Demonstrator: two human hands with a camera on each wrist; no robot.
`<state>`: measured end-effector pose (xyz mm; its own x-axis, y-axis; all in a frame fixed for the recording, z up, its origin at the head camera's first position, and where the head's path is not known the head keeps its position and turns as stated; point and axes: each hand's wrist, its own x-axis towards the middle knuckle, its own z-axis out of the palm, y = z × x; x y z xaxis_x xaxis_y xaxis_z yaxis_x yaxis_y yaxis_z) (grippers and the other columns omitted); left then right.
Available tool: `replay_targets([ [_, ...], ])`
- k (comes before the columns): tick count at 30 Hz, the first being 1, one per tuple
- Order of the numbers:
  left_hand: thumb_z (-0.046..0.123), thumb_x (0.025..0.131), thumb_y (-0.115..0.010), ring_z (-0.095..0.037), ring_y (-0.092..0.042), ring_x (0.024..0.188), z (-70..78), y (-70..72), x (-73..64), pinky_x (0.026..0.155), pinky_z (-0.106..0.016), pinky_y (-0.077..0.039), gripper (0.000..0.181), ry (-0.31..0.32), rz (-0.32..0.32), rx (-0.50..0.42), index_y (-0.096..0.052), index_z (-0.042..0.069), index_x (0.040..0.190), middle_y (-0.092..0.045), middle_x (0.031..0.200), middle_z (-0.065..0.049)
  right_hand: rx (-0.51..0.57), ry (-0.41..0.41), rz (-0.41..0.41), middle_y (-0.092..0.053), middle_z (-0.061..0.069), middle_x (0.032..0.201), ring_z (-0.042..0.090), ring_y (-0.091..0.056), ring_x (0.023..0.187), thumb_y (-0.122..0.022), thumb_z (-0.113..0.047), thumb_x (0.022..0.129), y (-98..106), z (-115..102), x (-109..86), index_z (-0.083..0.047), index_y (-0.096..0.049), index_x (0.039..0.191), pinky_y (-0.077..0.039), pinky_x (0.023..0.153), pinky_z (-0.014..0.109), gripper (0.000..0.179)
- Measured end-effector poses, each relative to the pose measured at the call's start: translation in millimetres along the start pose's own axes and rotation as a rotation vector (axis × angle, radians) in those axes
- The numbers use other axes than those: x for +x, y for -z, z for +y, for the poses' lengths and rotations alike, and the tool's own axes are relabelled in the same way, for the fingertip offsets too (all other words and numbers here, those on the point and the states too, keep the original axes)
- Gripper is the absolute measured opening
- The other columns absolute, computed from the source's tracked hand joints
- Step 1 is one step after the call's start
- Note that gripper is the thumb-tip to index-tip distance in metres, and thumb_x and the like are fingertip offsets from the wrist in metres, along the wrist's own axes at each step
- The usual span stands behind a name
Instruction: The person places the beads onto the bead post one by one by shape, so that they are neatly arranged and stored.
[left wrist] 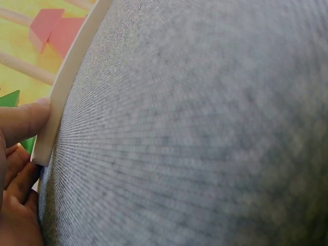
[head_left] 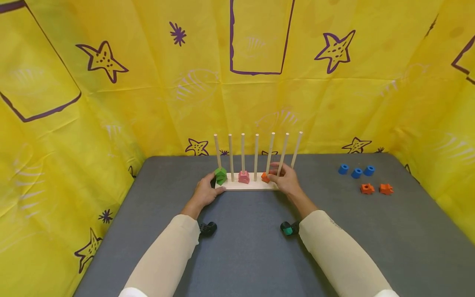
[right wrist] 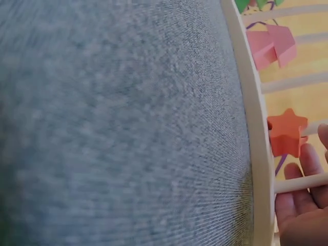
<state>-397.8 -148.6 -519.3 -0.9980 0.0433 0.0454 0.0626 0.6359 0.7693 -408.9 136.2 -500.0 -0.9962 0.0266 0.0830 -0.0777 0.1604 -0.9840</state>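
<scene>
A wooden peg board [head_left: 252, 187] with several upright pegs stands on the table. My left hand [head_left: 205, 191] grips its left end, the thumb [left wrist: 31, 119] pressed on the front edge and the fingers round the end. Green blocks [head_left: 220, 176] sit low on the leftmost peg, and pink blocks [head_left: 243, 177] on the third. An orange star-shaped block [right wrist: 288, 133] is on the fifth peg, down near the base. My right hand [head_left: 287, 180] is beside this star, fingertips right at it, with the sixth peg passing in front of its fingers [right wrist: 294, 200].
On the right of the grey table [head_left: 245, 255] stand several blue cylinders [head_left: 357, 173] and two more orange blocks [head_left: 367, 189], [head_left: 386, 189]. A yellow patterned cloth [head_left: 208, 103] hangs behind and along both sides.
</scene>
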Motion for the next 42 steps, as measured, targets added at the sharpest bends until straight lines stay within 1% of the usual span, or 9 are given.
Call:
replay_targets([
  [4,0.016,0.084,-0.077,-0.037,-0.039,0.131,-0.2,0.0,0.3,0.109,-0.050,-0.026,0.070,0.000,0.000,-0.001,-0.043,0.004,0.145,-0.047,0.140,-0.019,0.015,0.019,0.014,-0.063,0.027,0.113,0.036,-0.060,0.104,-0.068,0.008,0.085,4,0,-4.1,0.006,-0.056,0.129,-0.048,0.077,0.020,0.046],
  [8,0.017,0.084,-0.077,-0.036,-0.038,0.131,-0.2,0.9,0.1,0.109,-0.049,-0.025,0.071,0.001,-0.003,-0.011,-0.043,0.004,0.145,-0.047,0.141,-0.019,0.013,0.048,0.031,-0.059,0.027,0.123,0.035,-0.057,0.113,-0.066,0.005,0.087,11,-6,-13.2,0.006,-0.053,0.134,-0.050,0.086,0.028,0.048],
  [11,0.017,0.084,-0.077,-0.036,-0.038,0.132,0.1,1.5,-0.7,0.109,-0.049,-0.025,0.071,0.012,-0.006,-0.018,-0.042,0.005,0.146,-0.047,0.141,-0.018,0.023,0.063,0.051,-0.057,0.025,0.127,0.033,-0.055,0.117,-0.066,0.002,0.088,17,-13,-22.2,0.004,-0.051,0.137,-0.048,0.092,0.034,0.051],
  [16,0.017,0.084,-0.077,-0.036,-0.038,0.132,0.1,1.4,-1.2,0.109,-0.050,-0.026,0.072,0.017,-0.003,-0.018,-0.042,0.005,0.146,-0.047,0.141,-0.019,0.005,0.130,0.085,-0.058,0.017,0.129,0.031,-0.054,0.119,-0.066,-0.001,0.090,28,-24,-37.0,-0.002,-0.051,0.139,-0.044,0.097,0.036,0.051],
  [20,0.016,0.084,-0.077,-0.036,-0.039,0.131,-0.1,0.9,-1.3,0.109,-0.050,-0.027,0.071,0.019,-0.004,-0.022,-0.042,0.005,0.146,-0.047,0.140,-0.018,-0.002,0.218,0.093,-0.060,0.017,0.127,0.032,-0.055,0.117,-0.066,-0.003,0.091,37,-33,-47.2,0.000,-0.054,0.136,-0.044,0.096,0.034,0.047],
  [24,0.016,0.084,-0.077,-0.035,-0.040,0.130,0.3,0.7,-2.3,0.108,-0.050,-0.028,0.071,0.020,-0.006,-0.022,-0.043,0.006,0.146,-0.048,0.140,-0.018,0.003,0.283,0.106,-0.060,0.018,0.127,0.032,-0.056,0.114,-0.067,-0.004,0.091,48,-44,-55.8,0.001,-0.056,0.134,-0.045,0.093,0.025,0.045],
  [29,0.014,0.084,-0.077,-0.036,-0.040,0.130,1.1,0.1,-2.9,0.108,-0.050,-0.028,0.070,0.018,-0.001,-0.026,-0.043,0.006,0.146,-0.048,0.140,-0.019,-0.024,0.340,0.164,-0.061,0.018,0.124,0.026,-0.060,0.109,-0.068,-0.003,0.090,69,-60,-63.6,0.000,-0.058,0.132,-0.048,0.085,0.020,0.043],
  [34,0.013,0.084,-0.077,-0.036,-0.041,0.129,1.5,-0.6,-2.8,0.108,-0.050,-0.028,0.071,0.013,0.000,-0.031,-0.043,0.006,0.146,-0.049,0.139,-0.019,-0.041,0.364,0.245,-0.062,0.014,0.123,0.019,-0.060,0.108,-0.069,-0.003,0.089,92,-72,-68.9,-0.003,-0.059,0.130,-0.049,0.083,0.018,0.042],
  [42,0.014,0.084,-0.077,-0.035,-0.041,0.129,0.5,0.2,-2.5,0.108,-0.050,-0.028,0.070,0.019,-0.001,-0.033,-0.043,0.006,0.146,-0.049,0.139,-0.018,-0.038,0.357,0.353,-0.063,0.010,0.120,0.020,-0.057,0.107,-0.069,0.002,0.087,121,-78,-76.7,-0.006,-0.062,0.128,-0.046,0.085,0.019,0.042],
])
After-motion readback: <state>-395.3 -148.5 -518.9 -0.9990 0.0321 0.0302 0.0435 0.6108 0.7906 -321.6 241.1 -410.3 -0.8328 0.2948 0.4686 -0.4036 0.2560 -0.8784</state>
